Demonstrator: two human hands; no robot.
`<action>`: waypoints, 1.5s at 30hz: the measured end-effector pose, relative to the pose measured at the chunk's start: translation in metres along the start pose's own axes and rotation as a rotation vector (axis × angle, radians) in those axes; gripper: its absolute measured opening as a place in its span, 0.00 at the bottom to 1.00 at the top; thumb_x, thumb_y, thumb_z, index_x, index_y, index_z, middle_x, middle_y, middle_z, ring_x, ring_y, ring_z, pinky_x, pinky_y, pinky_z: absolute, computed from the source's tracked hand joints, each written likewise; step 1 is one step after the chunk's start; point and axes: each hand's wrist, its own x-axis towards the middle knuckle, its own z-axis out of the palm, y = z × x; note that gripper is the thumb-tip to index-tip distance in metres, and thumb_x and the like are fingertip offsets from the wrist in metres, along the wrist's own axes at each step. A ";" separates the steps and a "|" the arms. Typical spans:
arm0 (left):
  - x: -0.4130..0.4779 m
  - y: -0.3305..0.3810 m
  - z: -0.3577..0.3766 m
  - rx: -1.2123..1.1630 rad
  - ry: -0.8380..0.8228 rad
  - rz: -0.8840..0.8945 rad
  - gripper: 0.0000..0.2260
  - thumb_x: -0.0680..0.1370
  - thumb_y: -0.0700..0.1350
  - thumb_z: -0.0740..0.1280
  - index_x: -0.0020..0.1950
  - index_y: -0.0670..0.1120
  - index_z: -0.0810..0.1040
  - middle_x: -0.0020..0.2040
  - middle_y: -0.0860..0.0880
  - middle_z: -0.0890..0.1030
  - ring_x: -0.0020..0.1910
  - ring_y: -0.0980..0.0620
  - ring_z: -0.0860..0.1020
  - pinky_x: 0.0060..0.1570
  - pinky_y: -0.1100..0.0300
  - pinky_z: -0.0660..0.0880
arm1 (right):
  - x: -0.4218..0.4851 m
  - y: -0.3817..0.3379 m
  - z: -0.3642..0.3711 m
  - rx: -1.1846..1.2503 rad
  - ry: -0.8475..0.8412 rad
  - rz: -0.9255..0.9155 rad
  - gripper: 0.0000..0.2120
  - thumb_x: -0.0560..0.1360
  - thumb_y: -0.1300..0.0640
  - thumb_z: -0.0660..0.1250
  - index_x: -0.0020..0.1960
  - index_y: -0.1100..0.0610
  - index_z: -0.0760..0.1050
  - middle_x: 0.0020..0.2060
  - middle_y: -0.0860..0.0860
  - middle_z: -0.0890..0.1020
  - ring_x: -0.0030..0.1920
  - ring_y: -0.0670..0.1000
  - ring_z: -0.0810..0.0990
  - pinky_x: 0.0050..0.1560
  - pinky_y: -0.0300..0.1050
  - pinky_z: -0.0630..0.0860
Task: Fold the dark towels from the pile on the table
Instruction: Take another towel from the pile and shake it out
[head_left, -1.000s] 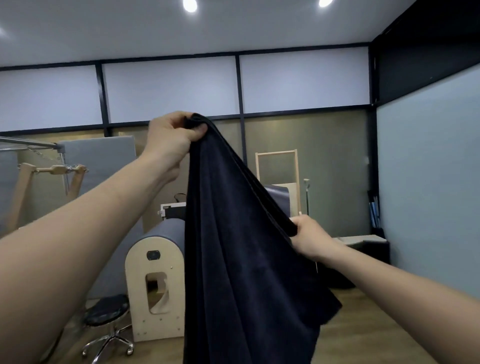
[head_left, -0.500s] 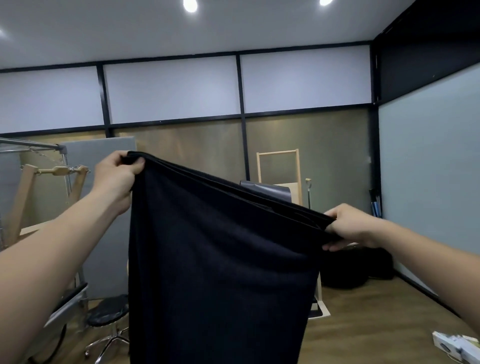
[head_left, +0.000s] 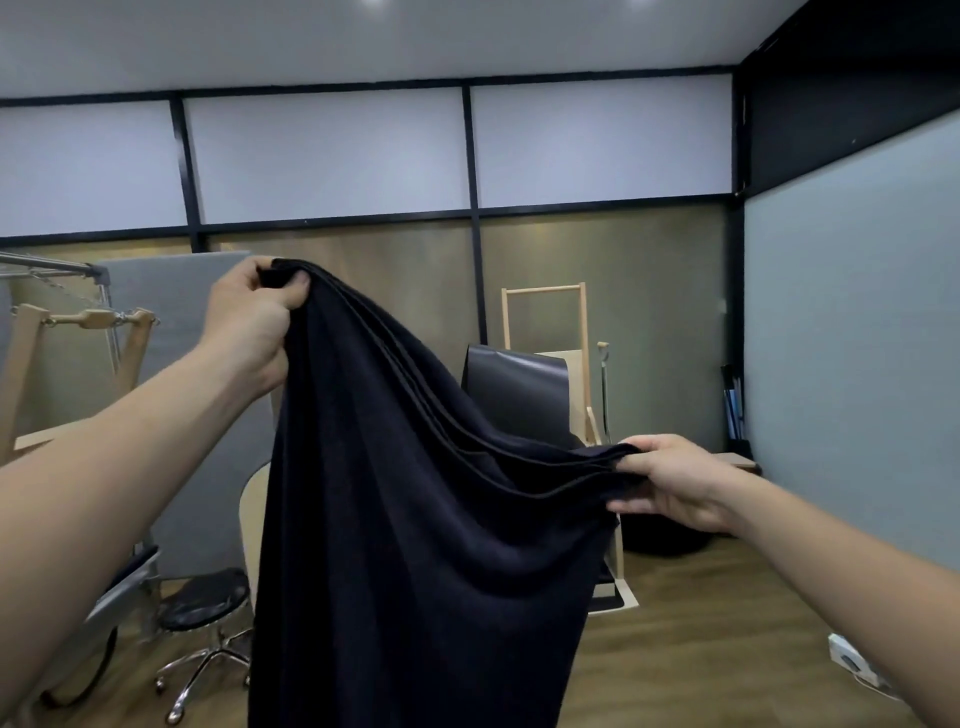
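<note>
Since half a second ago our two hands have drawn closer together, so the top edge of the cloth, then pulled nearly straight, now sags in loose folds between them. Our left hand is raised at the near left, its fingers curled round one bunched corner with the thumb pressed on the cloth. Our right hand, lower at the near right, pinches the other corner between fingers on top and thumb beneath. The dark towel hangs in the air in front of us from both hands and runs out of the bottom of the view. Behind it, on the wooden floor, a black stool with chrome legs stands at the left. Farther off are a black chair back and a pale wooden frame near the far wall.
</note>
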 end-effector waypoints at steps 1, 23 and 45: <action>-0.001 0.001 0.006 -0.008 -0.007 0.002 0.11 0.80 0.35 0.66 0.42 0.49 0.75 0.42 0.50 0.80 0.39 0.54 0.81 0.41 0.58 0.82 | 0.000 0.002 0.004 0.034 0.029 -0.017 0.09 0.79 0.71 0.61 0.49 0.62 0.78 0.41 0.57 0.83 0.41 0.54 0.83 0.36 0.47 0.82; 0.009 -0.033 -0.030 0.154 0.180 -0.033 0.10 0.80 0.38 0.67 0.42 0.52 0.75 0.44 0.50 0.79 0.47 0.49 0.79 0.49 0.51 0.80 | -0.022 -0.023 -0.038 -0.387 0.228 -0.387 0.16 0.75 0.76 0.63 0.42 0.57 0.63 0.49 0.65 0.80 0.31 0.58 0.82 0.24 0.44 0.76; 0.006 -0.043 -0.018 0.190 0.133 -0.014 0.10 0.79 0.35 0.68 0.42 0.48 0.76 0.41 0.50 0.78 0.38 0.55 0.77 0.33 0.67 0.77 | -0.032 -0.045 -0.073 -1.421 -0.089 -0.316 0.09 0.71 0.40 0.73 0.33 0.37 0.80 0.36 0.38 0.85 0.39 0.39 0.82 0.46 0.38 0.78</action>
